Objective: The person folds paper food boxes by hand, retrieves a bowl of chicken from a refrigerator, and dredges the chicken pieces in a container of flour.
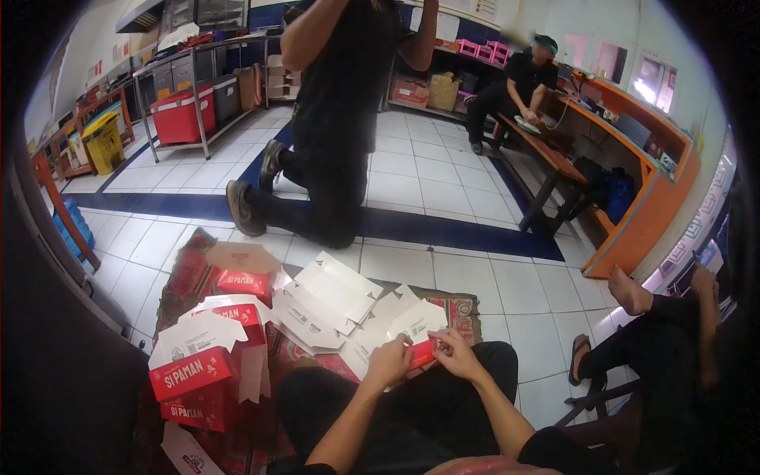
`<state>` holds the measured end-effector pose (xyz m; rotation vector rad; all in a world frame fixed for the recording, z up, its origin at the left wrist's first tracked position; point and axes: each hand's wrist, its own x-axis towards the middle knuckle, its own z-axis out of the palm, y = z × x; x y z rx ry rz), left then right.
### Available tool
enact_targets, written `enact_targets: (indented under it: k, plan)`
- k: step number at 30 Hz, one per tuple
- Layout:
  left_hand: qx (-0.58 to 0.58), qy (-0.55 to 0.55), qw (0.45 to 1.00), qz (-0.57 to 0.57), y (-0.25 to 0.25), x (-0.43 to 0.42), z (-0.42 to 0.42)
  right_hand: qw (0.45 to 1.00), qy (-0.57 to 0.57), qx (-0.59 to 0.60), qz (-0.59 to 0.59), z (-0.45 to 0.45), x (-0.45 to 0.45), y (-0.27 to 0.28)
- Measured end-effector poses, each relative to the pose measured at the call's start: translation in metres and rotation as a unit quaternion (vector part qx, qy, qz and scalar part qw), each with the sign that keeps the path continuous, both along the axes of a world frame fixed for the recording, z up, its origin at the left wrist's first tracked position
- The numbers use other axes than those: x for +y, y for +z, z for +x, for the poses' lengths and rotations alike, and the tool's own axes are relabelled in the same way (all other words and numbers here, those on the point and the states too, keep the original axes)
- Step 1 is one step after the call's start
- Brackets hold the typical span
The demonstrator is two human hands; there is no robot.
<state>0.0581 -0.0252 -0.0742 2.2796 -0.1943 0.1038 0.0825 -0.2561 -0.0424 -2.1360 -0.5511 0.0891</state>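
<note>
A white-tiled floor (404,170), crossed by dark blue bands, is covered in the foreground by one patterned mat (465,315) in red and green. Three other people are seen: a kneeling person (336,111) in black, a seated person (526,79) farther back, and a third person (673,348) by whom the right edge is occupied. White cardboard blanks (336,289) are spread over the mat; at least three can be made out, though a full count is prevented by the overlap. To their left, red boxes (190,372) with white flaps are heaped, and four red faces are counted among them ("SI PAMAN" is printed on these in white). One printed white piece (190,453) is seen nearest the lower left.

One carton (422,355) is held up over the lap, between the knees and just before the nearest blanks. A narrow panel of bright red is shown, and a white flap with small dark print appears to be raised behind it. Its left end is pinched by the left grip (389,361), its right end by the right grip (457,354); both are closed down to the thickness of the cardboard.
</note>
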Motion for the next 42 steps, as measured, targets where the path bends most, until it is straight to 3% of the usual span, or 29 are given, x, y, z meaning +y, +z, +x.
enact_targets:
  k: [5,7,11,16,18,22,27,28,30,33,36,40,42]
  plan:
    - [-0.008,-0.002,1.000,-0.013,0.006,0.002,-0.001,0.999,-0.032,0.023,0.028,-0.004,0.001,-0.015]
    - [-0.003,-0.011,1.000,-0.017,0.008,-0.001,-0.002,0.995,-0.004,-0.089,-0.036,0.004,-0.004,-0.024]
    - [-0.002,-0.024,0.999,-0.036,0.003,-0.001,0.002,0.998,-0.031,0.036,-0.044,0.003,-0.001,-0.027]
    - [0.009,-0.040,0.998,-0.057,0.002,0.005,0.003,0.998,-0.003,0.052,-0.037,0.010,-0.004,-0.031]
    - [0.002,-0.042,0.997,-0.066,0.002,0.003,0.004,0.995,-0.059,-0.075,-0.024,0.014,-0.004,-0.042]
    - [-0.043,-0.040,0.995,-0.075,0.003,-0.001,0.006,0.986,-0.087,-0.136,-0.039,0.010,0.001,-0.041]
    - [-0.089,-0.049,0.993,-0.068,0.009,-0.001,0.004,1.000,-0.005,-0.009,0.004,-0.001,0.002,-0.017]
    - [-0.097,-0.049,0.991,-0.083,0.008,-0.002,0.005,1.000,-0.006,-0.008,0.005,0.000,0.002,-0.017]
    - [-0.101,-0.056,0.988,-0.106,0.014,0.000,0.005,0.975,-0.027,0.155,0.157,0.002,0.003,-0.014]
    - [-0.107,-0.077,0.983,-0.127,0.026,0.003,0.005,0.954,-0.070,0.229,0.180,0.004,0.001,-0.013]
    - [-0.112,-0.096,0.983,-0.110,0.029,0.003,0.003,0.988,-0.023,0.126,0.091,0.004,0.000,-0.026]
    - [-0.101,-0.106,0.984,-0.099,0.030,0.003,0.004,0.989,-0.010,0.105,0.099,0.002,0.001,-0.025]
    - [-0.112,-0.109,0.983,-0.093,0.032,0.005,0.006,0.978,-0.026,0.153,0.141,0.000,0.001,-0.024]
